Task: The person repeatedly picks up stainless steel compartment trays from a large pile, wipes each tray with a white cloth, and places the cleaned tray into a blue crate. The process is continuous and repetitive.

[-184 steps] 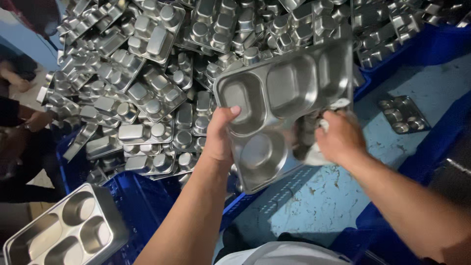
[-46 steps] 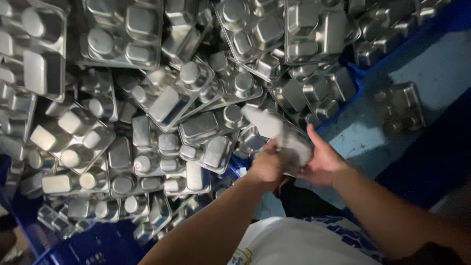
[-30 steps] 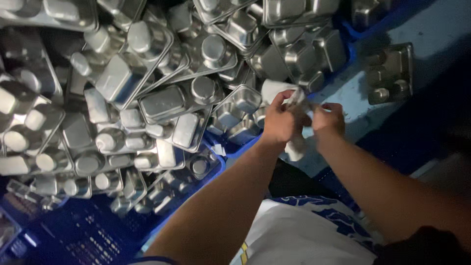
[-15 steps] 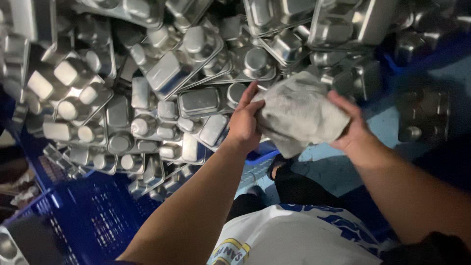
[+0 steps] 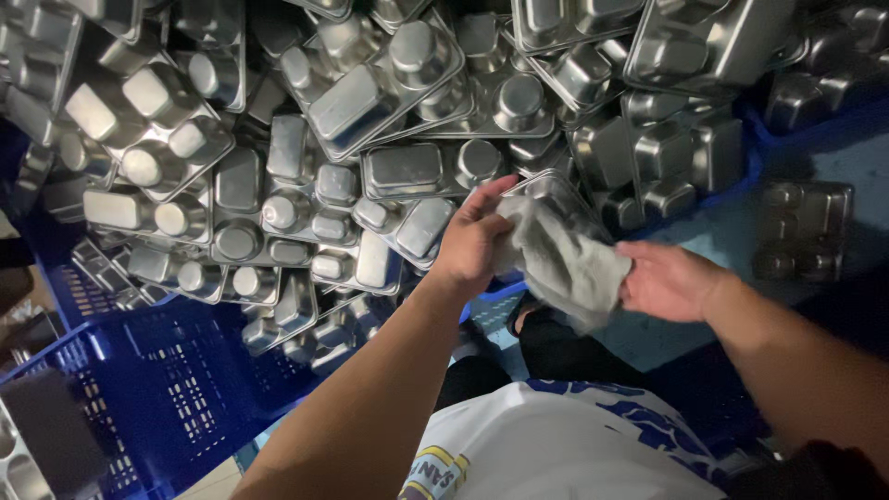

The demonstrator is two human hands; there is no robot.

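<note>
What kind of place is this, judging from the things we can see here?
Probably a dishwashing area of a canteen or catering kitchen. A big heap of steel compartment trays lies upside down, blue plastic crates stand beside it, and the left hand and right hand hold a grey cloth.

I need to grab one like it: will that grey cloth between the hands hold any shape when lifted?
Probably not. The grey cloth sags and creases between the left hand and right hand, so it looks floppy. It seems light, and its matte weave should grip rather than slip.
</note>
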